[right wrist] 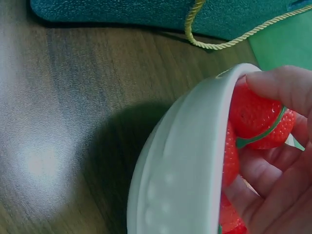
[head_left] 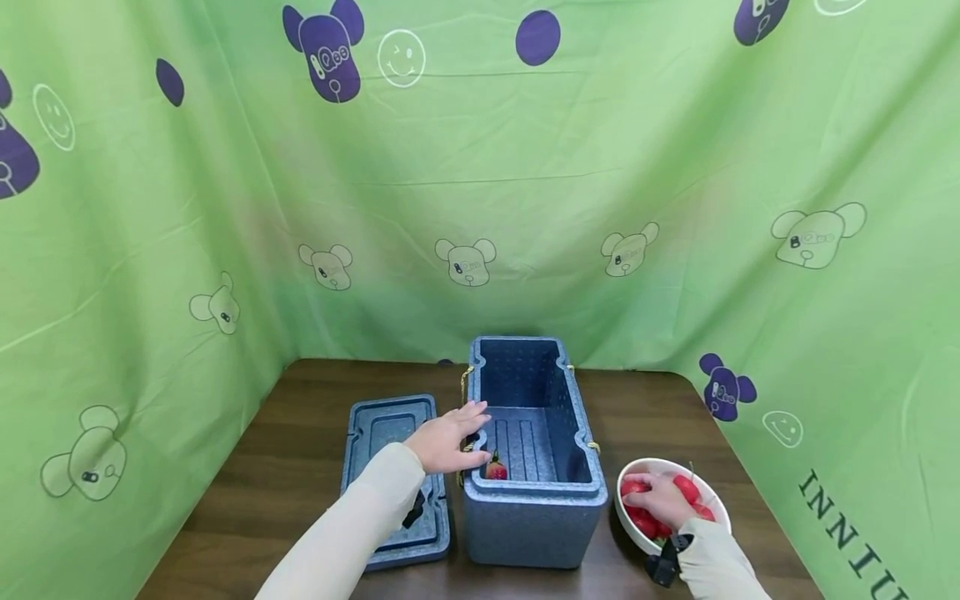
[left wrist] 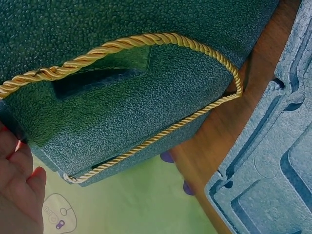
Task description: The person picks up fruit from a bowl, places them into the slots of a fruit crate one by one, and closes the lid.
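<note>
A blue foam box (head_left: 525, 533) stands uncovered on the table, with one strawberry (head_left: 496, 471) inside at its near left corner. My left hand (head_left: 448, 439) rests on the box's left rim, fingers extended over the opening. To the right of the box is a white bowl (right wrist: 170, 170) of red strawberries, some with green stems. My right hand (head_left: 663, 500) reaches into it. In the right wrist view, the thumb and fingers close round a strawberry (right wrist: 251, 114) at the bowl's rim. Part of the fingers is hidden behind the fruit.
The box's blue lid (head_left: 390, 425) lies flat on the brown wooden table (head_left: 270, 467), left of the box. A gold cord (left wrist: 161, 39) hangs along the box's side. Green printed cloth (head_left: 480, 200) encloses the table at the back and sides.
</note>
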`<state>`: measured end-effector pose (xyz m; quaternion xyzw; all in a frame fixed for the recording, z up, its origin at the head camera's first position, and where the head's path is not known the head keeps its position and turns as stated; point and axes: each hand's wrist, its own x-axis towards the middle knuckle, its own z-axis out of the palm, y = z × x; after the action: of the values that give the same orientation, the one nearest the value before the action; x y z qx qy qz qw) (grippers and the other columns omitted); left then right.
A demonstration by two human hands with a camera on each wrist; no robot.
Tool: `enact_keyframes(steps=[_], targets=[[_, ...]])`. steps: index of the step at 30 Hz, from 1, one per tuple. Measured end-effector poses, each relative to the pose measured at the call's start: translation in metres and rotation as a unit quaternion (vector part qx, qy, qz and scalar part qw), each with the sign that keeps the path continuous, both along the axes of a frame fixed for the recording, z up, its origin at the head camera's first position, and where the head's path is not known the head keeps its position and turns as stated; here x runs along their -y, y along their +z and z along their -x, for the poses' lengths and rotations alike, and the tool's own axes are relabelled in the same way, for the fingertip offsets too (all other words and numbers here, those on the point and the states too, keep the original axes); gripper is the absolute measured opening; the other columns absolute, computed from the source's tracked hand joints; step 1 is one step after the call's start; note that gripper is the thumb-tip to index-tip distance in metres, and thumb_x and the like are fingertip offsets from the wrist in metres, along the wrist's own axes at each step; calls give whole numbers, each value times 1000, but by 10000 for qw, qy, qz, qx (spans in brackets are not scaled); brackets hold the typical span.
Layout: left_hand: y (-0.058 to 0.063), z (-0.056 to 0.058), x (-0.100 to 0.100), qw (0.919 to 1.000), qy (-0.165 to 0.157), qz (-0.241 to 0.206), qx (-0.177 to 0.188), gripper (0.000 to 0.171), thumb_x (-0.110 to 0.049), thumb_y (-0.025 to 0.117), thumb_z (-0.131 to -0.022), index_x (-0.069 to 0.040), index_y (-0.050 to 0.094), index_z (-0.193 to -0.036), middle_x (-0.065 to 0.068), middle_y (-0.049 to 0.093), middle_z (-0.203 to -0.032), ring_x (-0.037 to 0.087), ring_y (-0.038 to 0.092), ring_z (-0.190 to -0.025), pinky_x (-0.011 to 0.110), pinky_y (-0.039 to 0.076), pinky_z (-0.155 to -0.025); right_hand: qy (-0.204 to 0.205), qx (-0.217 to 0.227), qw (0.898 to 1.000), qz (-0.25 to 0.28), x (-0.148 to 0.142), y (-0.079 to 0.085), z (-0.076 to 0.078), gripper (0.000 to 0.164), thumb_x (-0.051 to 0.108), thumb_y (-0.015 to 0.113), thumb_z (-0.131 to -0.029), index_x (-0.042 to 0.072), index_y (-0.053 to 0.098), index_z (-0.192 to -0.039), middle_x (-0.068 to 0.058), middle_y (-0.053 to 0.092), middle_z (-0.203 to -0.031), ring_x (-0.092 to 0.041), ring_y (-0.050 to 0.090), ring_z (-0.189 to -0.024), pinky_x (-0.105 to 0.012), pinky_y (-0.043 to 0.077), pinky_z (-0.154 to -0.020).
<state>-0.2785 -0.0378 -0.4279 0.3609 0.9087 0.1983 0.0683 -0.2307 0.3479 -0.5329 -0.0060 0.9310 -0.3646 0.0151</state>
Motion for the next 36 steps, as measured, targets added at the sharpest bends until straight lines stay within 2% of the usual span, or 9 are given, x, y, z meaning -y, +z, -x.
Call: enact_keyframes(steps=[2, 8, 13, 20, 26, 36], targets=[[0, 0, 0, 10000, -4, 20, -23, 66, -45, 53, -93, -11, 39, -147, 0, 26, -156, 18, 21, -144, 41, 26, -112, -97, 69, 9999, 94, -1, 4, -1, 36, 10, 69, -77, -11, 64, -107, -20, 67, -92, -25, 60, -80, -34, 48, -71], [0, 2, 1, 10000, 36, 44, -36, 64, -42, 54, -93, -11, 40, -147, 0, 27, -156, 18, 21, -144, 41, 26, -112, -421, 349, 9946, 879, -5, 20, -3, 40, 5, 65, -81, -16, 56, -114, -17, 65, -89, -21, 59, -76, -34, 50, -68], [0, 1, 1, 10000, 51, 58, -53, 64, -42, 54, -92, -11, 41, -146, 1, 28, -156, 18, 22, -143, 42, 25, -113, -623, 284, 9935, 914, -8, 34, -1, 45, 5, 65, -83, -17, 52, -120, -21, 66, -94, -21, 59, -79, -30, 48, -69], [1, 0, 1, 9999, -20, 88, -113, 65, -44, 52, -93, -10, 40, -146, 1, 28, -156, 19, 22, -143, 40, 25, -113, -426, 229, 9954, 829, -11, 52, 0, 47, 6, 65, -85, -17, 51, -124, -24, 66, -100, -21, 60, -80, -32, 52, -70], [-1, -1, 0, 9999, -5, 28, -123, 64, -43, 52, -93, -9, 42, -146, 2, 29, -155, 19, 23, -143, 40, 25, -113, -233, 175, 9935, 1100, -10, 69, 6, 51, 8, 66, -87, -17, 47, -128, -24, 67, -99, -19, 64, -77, -31, 54, -67], [-5, 1, 0, 9999, 40, -57, -143, 64, -42, 53, -93, -10, 41, -146, 2, 28, -156, 19, 23, -143, 42, 25, -113, 148, 108, 9925, 1207, 6, 102, 16, 55, 9, 67, -88, -15, 45, -132, -27, 64, -105, -22, 66, -82, -29, 56, -71]])
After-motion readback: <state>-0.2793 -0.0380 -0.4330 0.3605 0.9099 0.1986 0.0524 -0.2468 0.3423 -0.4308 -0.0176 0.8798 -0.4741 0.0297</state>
